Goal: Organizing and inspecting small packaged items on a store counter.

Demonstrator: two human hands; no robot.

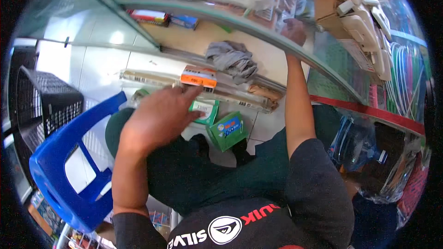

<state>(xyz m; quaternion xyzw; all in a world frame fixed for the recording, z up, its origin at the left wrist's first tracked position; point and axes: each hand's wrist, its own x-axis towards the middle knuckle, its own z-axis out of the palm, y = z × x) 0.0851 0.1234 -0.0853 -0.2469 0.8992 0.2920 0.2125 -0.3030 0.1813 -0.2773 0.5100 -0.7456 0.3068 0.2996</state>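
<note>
My left hand (162, 110), blurred, hovers with thumb and index finger apart and nothing visible between them. Its index fingertip overlaps the lower edge of an orange and white box (198, 76); whether they touch is unclear. Below the fingers stands a green and white box (207, 112), partly hidden by the thumb. A green carton with a blue label (228, 131) sits between my feet. My right arm reaches into the glass display case. There, seen past a glass edge, my right hand (294, 31) is curled beside clear plastic packets (268, 5); its grip is unclear.
A crumpled grey cloth (232, 58) lies on the case's bottom shelf edge. Long narrow cartons (238, 100) rest on the tiled floor. A glass shelf edge (214, 15) crosses above my right forearm. A blue plastic chair (69, 166) and black crate (52, 100) stand left.
</note>
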